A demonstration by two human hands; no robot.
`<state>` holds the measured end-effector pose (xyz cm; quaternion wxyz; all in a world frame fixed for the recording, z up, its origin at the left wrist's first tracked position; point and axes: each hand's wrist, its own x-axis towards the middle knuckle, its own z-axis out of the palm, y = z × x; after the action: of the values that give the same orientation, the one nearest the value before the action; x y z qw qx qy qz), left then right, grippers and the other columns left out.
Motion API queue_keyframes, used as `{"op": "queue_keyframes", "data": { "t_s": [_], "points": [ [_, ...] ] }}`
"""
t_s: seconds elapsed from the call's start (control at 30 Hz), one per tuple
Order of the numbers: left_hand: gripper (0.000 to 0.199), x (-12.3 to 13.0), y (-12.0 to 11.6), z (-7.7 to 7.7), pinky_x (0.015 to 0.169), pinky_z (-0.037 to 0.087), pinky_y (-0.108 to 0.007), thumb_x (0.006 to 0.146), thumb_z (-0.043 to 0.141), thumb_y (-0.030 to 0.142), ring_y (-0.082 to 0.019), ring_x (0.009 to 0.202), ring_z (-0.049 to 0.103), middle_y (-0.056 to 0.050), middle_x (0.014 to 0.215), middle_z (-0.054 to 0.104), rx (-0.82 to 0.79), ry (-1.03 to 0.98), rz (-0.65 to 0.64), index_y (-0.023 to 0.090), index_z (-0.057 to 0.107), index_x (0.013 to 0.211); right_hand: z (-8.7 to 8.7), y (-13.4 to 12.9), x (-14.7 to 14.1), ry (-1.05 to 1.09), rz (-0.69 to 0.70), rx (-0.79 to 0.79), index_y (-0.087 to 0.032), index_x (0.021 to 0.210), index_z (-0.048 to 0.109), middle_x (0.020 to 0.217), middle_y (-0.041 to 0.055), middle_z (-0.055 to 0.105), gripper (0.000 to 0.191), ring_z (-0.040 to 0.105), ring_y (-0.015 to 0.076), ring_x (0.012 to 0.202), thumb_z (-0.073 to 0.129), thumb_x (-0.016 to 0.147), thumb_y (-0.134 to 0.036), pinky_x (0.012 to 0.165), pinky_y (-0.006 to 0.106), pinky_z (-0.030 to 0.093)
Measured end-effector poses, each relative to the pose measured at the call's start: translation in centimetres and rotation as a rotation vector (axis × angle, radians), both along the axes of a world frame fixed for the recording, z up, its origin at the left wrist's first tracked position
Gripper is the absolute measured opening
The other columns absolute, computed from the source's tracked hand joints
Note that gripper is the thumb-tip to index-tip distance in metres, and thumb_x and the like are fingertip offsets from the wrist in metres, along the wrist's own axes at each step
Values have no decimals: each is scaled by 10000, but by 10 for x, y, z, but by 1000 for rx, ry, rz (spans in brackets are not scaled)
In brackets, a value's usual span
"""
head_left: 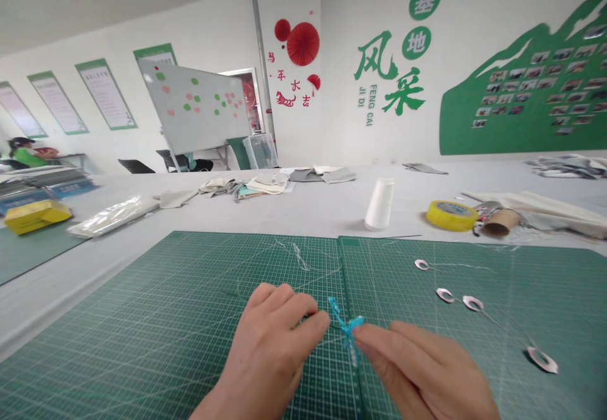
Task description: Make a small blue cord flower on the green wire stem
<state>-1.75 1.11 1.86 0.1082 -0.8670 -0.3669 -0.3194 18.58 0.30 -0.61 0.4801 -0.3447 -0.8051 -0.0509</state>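
A small bright blue piece shaped like a bow [348, 330] is pinched between the thumb and fingertips of my right hand [420, 366], above the seam of two green cutting mats [156, 319]. Just left of it is my left hand [279, 344], its fingers curled and thumb and index finger close together. A thin dark line shows between my left fingertips and the blue piece; whether my left hand grips it is hard to make out. White thread [300, 257] lies on the mat beyond my hands.
Pale oval rings [542, 359] with threads lie on the right mat. Behind the mats stand a white thread cone [380, 203], yellow tape [451, 216] and a cardboard tube [502, 222]. A yellow box [38, 216] is at left. A person in green [28, 154] sits far left.
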Motion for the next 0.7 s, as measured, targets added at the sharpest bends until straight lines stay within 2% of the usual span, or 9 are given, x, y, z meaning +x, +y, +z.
{"op": "queue_keyframes", "data": {
  "t_s": [0.13,0.33,0.4,0.47,0.6,0.7],
  "points": [
    [241,0,-1,0,645,265,-334,918,442,64,-175,673,492,-9,805,666,-22,46,-63,192,645,919,2,5,4,74,65,-95,-216,941,660,615,-16,657,136,609,128,501,525,940,-204,485,236,457],
    [289,1,-3,0,636,284,-343,883,401,59,-176,672,492,-6,822,687,-159,23,-196,224,637,909,5,12,9,157,143,-290,-249,907,672,744,-34,716,109,659,114,618,582,895,-187,581,196,503],
    [295,1,-5,0,647,311,-349,879,424,75,-178,674,508,-4,818,695,-236,-22,-248,256,652,923,5,16,10,200,153,-441,-246,831,693,724,-33,710,107,642,121,610,599,878,-226,567,197,495],
    [267,1,-7,2,668,352,-349,892,480,111,-176,680,537,-2,794,695,-317,-91,-285,287,678,925,3,21,9,263,191,-659,-231,741,701,637,-31,657,155,574,123,555,617,855,-294,516,211,453],
    [197,2,-10,5,661,432,-302,869,604,128,-156,700,591,-9,742,657,-473,-328,-261,274,736,884,-7,26,5,547,359,-1119,-192,689,685,554,-56,480,222,382,88,509,695,778,-395,483,206,334],
    [177,5,-8,6,607,446,-266,827,637,108,-144,655,586,-10,692,614,-574,-523,-203,235,761,831,-15,26,-1,690,424,-1269,-173,671,643,553,-67,434,292,305,70,499,728,734,-445,463,194,260]
  ]
}}
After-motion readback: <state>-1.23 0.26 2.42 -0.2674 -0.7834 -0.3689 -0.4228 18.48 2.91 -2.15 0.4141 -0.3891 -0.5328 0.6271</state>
